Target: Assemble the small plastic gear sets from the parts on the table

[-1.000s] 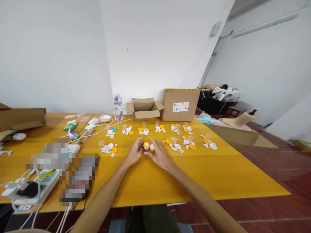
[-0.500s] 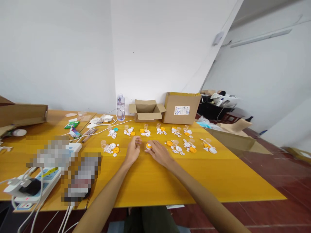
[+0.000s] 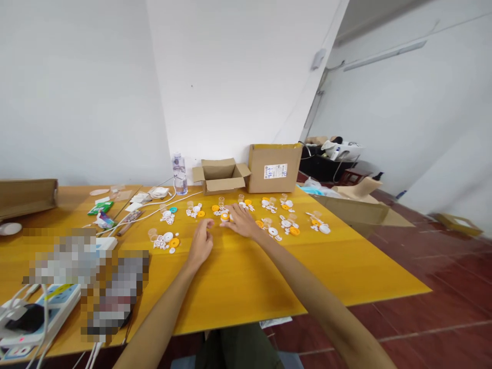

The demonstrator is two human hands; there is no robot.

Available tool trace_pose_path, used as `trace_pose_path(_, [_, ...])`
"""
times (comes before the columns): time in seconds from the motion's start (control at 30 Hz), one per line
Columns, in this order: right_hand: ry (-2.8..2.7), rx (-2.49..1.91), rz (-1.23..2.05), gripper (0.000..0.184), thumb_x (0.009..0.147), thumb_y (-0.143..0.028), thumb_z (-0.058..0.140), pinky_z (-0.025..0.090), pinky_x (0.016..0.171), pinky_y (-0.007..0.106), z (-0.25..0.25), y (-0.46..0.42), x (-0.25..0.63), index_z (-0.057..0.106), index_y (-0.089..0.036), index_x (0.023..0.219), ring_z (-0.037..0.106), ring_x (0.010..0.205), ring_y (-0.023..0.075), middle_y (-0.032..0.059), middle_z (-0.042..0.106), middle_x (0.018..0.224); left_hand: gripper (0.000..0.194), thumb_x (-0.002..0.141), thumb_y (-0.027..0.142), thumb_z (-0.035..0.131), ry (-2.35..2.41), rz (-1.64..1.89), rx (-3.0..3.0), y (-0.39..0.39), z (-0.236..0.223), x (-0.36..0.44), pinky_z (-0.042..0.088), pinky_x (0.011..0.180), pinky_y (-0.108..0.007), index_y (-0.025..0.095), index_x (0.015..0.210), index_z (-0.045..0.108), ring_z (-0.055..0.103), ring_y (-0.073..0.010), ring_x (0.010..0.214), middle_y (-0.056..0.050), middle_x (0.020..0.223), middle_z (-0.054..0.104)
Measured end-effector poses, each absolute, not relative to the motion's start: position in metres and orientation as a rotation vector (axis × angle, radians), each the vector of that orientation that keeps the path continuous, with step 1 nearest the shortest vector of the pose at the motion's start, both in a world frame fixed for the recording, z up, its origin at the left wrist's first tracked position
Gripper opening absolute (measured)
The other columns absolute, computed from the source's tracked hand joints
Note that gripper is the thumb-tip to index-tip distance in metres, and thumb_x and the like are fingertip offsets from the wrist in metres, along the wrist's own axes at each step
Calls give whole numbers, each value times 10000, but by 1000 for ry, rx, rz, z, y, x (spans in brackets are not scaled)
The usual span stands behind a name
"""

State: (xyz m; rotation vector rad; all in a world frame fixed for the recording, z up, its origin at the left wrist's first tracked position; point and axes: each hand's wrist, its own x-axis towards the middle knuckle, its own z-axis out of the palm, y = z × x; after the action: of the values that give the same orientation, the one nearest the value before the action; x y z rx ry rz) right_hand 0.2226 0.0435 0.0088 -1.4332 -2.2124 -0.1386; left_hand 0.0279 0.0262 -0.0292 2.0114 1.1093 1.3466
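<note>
Left hand [image 3: 200, 243]: held low over the table [image 3: 307, 271], well apart from the disc; its fingers are curled, with the thumb drawn up beside them, and whether anything small is pinched cannot be told.
Right hand [image 3: 243, 220]: reached farther forward, palm down; its fingers are extended and slightly spread, with the thumb set apart from them.
Disc [image 3: 225, 217]: orange and white, placed on or just above the table at the right hand's thumb and fingertips; whether it is gripped cannot be told.
Parts: set out in small groups across the table; white wheels [image 3: 168, 237], orange rings [image 3: 174, 243], a teal ring [image 3: 173, 210] and clear cups [image 3: 152, 235] are seen. Some groups are partly hidden by the right hand.
Back edge: lined with a bottle [image 3: 179, 177], an open box [image 3: 224, 184] and a taller labelled box [image 3: 274, 171], all stood near the wall [image 3: 226, 77].
Left side: occupied by a green packet [image 3: 100, 207], white cables [image 3: 154, 206] and a power strip [image 3: 57, 312]; a dark device [image 3: 119, 294] is obscured by pixelation.
Floor: red tiles [image 3: 407, 318], with a carton [image 3: 346, 207] beside the table.
</note>
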Motion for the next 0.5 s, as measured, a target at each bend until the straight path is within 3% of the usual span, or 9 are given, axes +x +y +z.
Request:
trace_pose_path(0.1, [-2078,-1447,-177,419,936,-468,552,418,1010,492,14,38,248,552,-237,1285,509,1221,317,139,582,1289,488,706,-57,418,1101,1292,2101,21,-27,30,504,958,-365,228,1069,576,635,-200,1025,-46,1063,664])
trace_pose_path(0.37, [-1789,-1570,128,258,932,-411,524,480,963,439,4,17,325,636,-221,1065,619,1098,284,100,677,1121,530,784,-47,387,952,1066,2402,4,-21,35,487,1010,-381,246,1189,561,616,-213,1082,-64,1136,643])
trace_pose_path(0.5, [-1798,-1542,260,271,924,-420,524,518,887,412,-11,9,334,644,-220,1061,664,982,260,89,698,1092,413,873,27,396,799,883,2555,-3,-23,42,487,1018,-382,255,1164,578,605,-224,1111,-71,1161,635])
